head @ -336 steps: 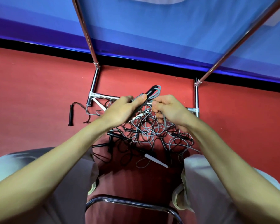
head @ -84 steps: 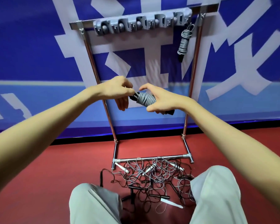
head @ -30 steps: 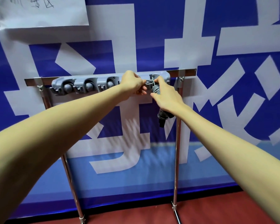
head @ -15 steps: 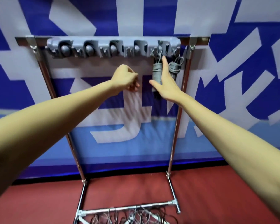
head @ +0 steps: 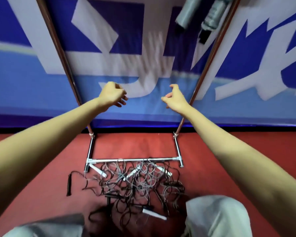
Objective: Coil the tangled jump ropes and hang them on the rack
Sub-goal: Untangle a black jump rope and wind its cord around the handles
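Both arms are stretched out in front of the rack [head: 176, 147] and both hands are empty. The left hand [head: 112, 95] hangs with fingers loosely curled, gripping nothing; the right hand [head: 175, 98] is half-spread, fingers relaxed and bent, thumb apart. Up at the top right, two coiled ropes dangle between the uprights: one grey bundle [head: 187, 11] on the left, a second coiled rope [head: 213, 16] just beside it, near the right pole, black handle ends pointing down. Down on the red floor [head: 229, 159], the tangled pile of jump ropes [head: 135, 183] sprawls against the rack's base bar, grey and black cords knotted together. One black handle [head: 69, 184] lies off to the left, a white handle [head: 153, 214] near the knees [head: 215, 218]. A blue banner [head: 15, 86] fills the background, blurred.
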{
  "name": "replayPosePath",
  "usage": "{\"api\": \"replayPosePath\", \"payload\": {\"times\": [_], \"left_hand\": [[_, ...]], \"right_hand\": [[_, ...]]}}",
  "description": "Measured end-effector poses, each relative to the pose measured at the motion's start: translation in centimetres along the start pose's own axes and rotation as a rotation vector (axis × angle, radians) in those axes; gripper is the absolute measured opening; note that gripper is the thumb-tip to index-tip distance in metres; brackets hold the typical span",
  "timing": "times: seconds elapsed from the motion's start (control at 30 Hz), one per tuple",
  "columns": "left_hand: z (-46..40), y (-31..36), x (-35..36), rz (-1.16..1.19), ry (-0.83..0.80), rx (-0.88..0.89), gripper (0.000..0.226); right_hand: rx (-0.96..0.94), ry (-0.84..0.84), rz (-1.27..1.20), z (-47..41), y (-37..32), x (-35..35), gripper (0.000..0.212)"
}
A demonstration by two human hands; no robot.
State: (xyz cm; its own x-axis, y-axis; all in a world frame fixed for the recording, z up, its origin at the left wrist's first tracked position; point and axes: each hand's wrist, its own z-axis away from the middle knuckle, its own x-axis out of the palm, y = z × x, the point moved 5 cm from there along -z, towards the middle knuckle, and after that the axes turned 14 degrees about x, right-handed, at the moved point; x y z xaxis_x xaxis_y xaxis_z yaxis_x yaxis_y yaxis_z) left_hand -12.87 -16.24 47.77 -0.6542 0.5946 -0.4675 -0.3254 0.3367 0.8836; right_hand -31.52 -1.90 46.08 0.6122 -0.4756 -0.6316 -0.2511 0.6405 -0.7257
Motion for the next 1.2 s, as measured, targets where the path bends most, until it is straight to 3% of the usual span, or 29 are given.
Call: {"api": "replayPosePath", "payload": {"times": [0.2, 0.43, 0.83, 1.03, 1.2], "left_hand": [[5.5, -12.8, 3.3, -0.179, -0.080, -0.142, 0.016], [12.7, -26.3, 9.2, -0.215, -0.207, -0.318, 0.017], [20.4, -40.7, 22.4, -0.254, -0.390, -0.519, 0.028], [21.2, -43.3, 27.2, -0.184, -0.299, -0.541, 0.049], [21.4, -44.2, 27.9, -0.159, -0.130, -0.680, 0.029]], "right_hand": [[0.175, -0.237, 0.238, 1.8, 10.8, 11.2, 0.058], [0.257, -0.454, 0.400, 5.1, 22.6, 21.8, 0.055], [0.358, -0.696, 0.619, 8.5, 39.3, 32.3, 0.049], [0.387, -0.764, 0.642, 9.0, 43.0, 34.6, 0.051], [0.393, -0.713, 0.588, 7.7, 42.8, 34.0, 0.050]]}}
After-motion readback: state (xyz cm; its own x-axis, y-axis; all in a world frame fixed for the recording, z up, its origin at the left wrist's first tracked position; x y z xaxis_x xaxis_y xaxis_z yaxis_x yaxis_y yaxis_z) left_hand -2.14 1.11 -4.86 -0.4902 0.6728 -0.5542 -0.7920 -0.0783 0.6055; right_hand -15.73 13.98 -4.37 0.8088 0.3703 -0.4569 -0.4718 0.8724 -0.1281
